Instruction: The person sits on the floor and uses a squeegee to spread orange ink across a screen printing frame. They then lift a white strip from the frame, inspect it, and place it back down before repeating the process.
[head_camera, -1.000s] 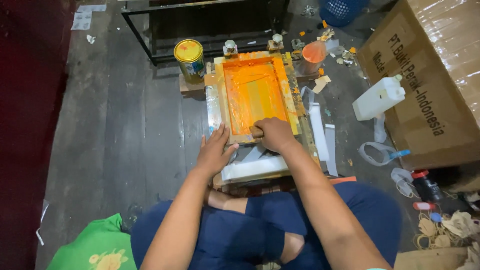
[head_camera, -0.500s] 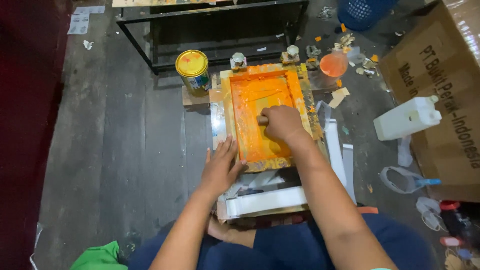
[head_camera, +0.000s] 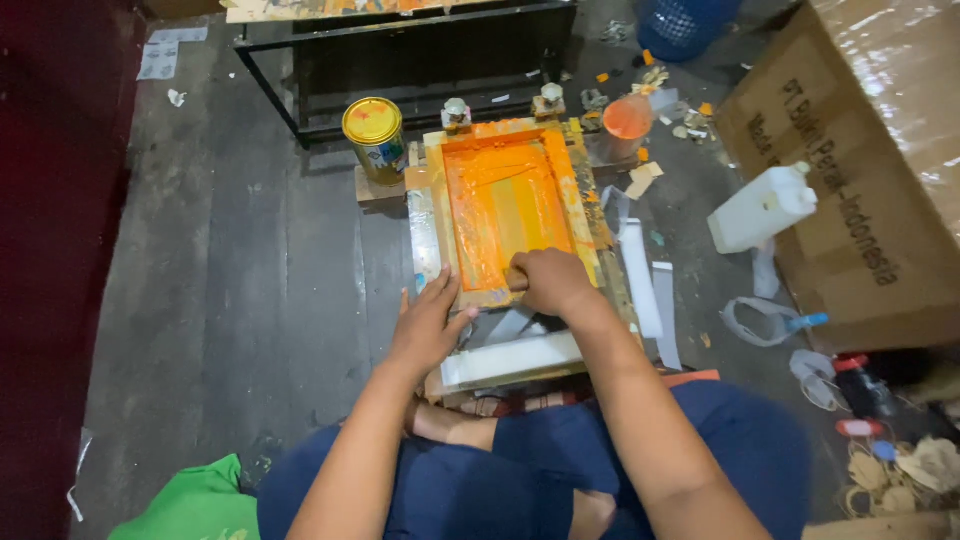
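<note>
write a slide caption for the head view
Right hand pulls squeegee across orange screen-printing frame; left hand steadies it.

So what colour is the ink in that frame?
Orange ink, spread across the frame; the head view shows it.

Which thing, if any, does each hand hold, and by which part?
The right hand closes its grip over a tool hidden beneath it inside the orange-inked screen frame. The left hand presses flat on the frame's near-left corner.

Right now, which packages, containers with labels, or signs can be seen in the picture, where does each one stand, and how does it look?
Large brown cardboard box: far right, on its side, dark print on its face.
Round tin can with yellow lid: left of the orange-inked wooden printing frame, colourful label.
White plastic jug: right of the frame, lying tilted.
Orange-lidded small container: beyond the frame's right corner.
</note>
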